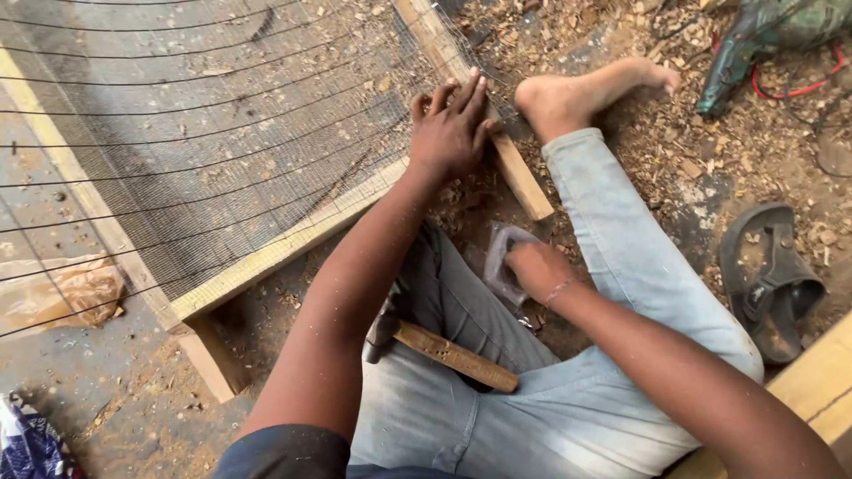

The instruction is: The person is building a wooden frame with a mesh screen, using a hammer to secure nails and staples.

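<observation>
My left hand (451,129) presses flat on the corner of a wooden frame (284,248) covered with fine wire mesh (204,142), fingers spread over the frame's right rail (524,182). My right hand (537,269) reaches into a small clear plastic bag (499,257) lying on the ground between my legs; what the fingers hold is hidden. A hammer (444,350) with a wooden handle rests across my left thigh, touched by neither hand.
My bare foot (577,93) lies in wood shavings beside the frame. A green power drill (763,40) with a red cable sits at top right. A dark sandal (768,279) lies at right, a pale plank (812,386) at lower right, a crumpled plastic bag (62,293) at left.
</observation>
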